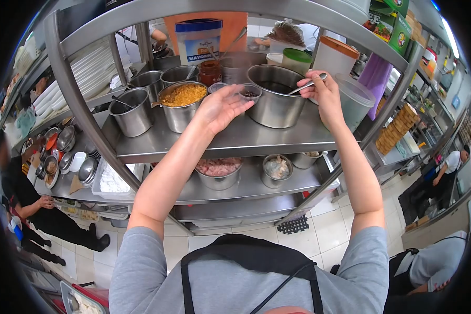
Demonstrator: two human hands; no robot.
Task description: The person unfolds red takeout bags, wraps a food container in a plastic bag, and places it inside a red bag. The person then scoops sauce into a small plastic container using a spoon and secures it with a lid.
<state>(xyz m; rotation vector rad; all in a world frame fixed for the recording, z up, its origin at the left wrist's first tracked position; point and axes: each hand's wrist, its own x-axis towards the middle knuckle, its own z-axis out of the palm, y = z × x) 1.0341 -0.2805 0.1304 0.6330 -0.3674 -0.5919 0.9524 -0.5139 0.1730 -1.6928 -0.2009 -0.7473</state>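
My left hand (pixel 224 109) is closed on a small clear plastic cup (pixel 251 93) with something dark at its bottom, beside the rim of a large steel pot (pixel 278 109). Another clear cup rim (pixel 217 87) shows just behind this hand; whether it is held too I cannot tell. In my right hand (pixel 323 94) is a metal spoon (pixel 304 86), gripped by its handle and slanting down over the pot. Dark liquid (pixel 275 87) lies inside the pot. To the left stands a steel pot of yellow-orange crumbly food (pixel 183 96).
More steel pots (pixel 131 112) line the shelf's left. A mayonnaise tub (pixel 199 42) and a green-lidded container (pixel 296 60) stand behind; a clear lidded tub (pixel 353 99) is right. Bowls of raw meat (pixel 220 167) sit below. Co-workers (pixel 42 193) stand left and right (pixel 439 261).
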